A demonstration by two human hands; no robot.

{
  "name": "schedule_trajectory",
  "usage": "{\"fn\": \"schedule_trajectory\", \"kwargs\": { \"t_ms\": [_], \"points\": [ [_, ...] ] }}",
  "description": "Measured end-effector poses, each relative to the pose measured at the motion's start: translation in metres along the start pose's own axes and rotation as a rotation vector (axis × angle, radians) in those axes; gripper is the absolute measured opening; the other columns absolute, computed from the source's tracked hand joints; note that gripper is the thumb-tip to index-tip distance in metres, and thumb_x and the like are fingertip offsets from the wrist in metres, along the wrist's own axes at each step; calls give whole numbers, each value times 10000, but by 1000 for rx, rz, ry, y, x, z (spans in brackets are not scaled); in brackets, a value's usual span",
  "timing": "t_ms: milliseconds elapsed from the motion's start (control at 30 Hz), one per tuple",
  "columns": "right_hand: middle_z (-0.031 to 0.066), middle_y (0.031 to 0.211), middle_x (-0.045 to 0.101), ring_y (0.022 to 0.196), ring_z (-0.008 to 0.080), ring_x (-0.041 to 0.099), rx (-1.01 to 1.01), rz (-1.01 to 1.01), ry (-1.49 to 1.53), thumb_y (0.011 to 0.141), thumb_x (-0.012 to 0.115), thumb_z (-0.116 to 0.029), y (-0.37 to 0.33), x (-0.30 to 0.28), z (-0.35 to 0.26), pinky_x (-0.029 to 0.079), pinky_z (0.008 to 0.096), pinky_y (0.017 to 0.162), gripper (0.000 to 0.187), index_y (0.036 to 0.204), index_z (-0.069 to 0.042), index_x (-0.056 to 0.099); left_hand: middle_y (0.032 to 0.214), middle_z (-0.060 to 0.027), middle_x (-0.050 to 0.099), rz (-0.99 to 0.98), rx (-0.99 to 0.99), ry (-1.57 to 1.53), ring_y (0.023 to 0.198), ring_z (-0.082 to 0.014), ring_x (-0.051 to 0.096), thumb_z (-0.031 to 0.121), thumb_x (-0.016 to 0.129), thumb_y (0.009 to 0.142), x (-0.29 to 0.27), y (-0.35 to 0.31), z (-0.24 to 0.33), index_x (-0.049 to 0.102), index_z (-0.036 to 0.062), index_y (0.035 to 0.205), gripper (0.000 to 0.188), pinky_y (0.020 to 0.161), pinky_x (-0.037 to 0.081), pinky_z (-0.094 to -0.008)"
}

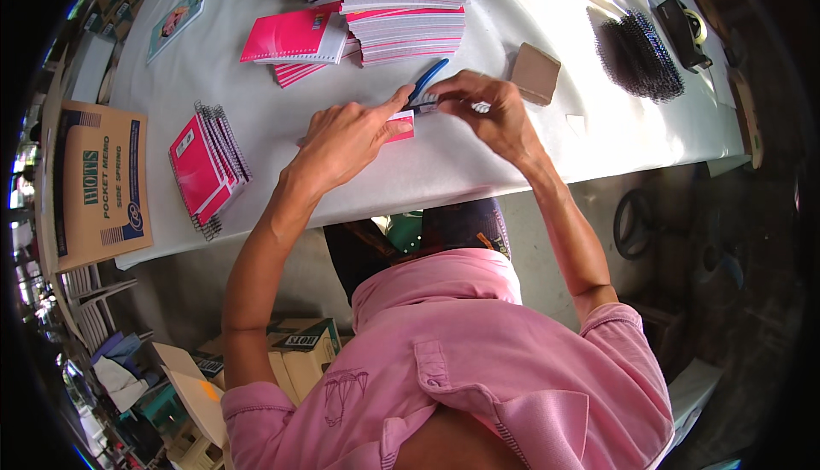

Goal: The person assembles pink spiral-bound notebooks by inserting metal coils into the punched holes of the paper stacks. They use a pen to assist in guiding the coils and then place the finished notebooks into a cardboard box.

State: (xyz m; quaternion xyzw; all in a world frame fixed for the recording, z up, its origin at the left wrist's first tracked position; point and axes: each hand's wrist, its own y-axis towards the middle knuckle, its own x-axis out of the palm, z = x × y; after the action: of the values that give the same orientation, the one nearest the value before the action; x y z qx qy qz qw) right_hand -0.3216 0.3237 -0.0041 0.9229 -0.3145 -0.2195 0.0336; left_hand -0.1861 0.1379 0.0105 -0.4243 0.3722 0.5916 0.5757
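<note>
Near the front of the white-covered table, my left hand (346, 139) is closed over a small pink-covered notepad (405, 135), its thumb lying across the cover. Most of the pad is hidden under the hand. A tool with a blue handle (430, 79) stands out past my left fingertips; its working end is partly covered, so I cannot tell its kind. Just right of the pad, my right hand (494, 116) has its thumb and fingers drawn together in a pinch by the pad's edge. What sits between those fingertips is too small to make out.
Finished spiral notebooks (202, 171) lie at the left, beside a cardboard carton (102, 188). Unbound pink-covered pads (406, 35) are stacked at the back. A brown block (536, 73) lies right of my hands, with black spiral coils (641, 56) and a tape dispenser (686, 36) farther right.
</note>
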Motion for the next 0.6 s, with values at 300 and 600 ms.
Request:
{"fn": "schedule_trajectory", "kwargs": {
  "t_ms": [300,600],
  "points": [
    [46,937,672,863,149,633,-23,-53,32,800,687,70,5,-4,1,520,295,789,242,1011,-41,724,781,-214,671,-85,-2,-17,773,-398,664,214,566,942,-7,3,1,468,162,1428,498,748,510,-499],
    [84,895,676,842,152,620,-2,-289,66,818,657,62,11,-8,3,500,318,744,218,1011,-25,708,820,-205,682,-92,-4,-19,798,-394,666,199,571,935,-3,4,-4,439,174,1448,530,752,512,-498]
  ]
}}
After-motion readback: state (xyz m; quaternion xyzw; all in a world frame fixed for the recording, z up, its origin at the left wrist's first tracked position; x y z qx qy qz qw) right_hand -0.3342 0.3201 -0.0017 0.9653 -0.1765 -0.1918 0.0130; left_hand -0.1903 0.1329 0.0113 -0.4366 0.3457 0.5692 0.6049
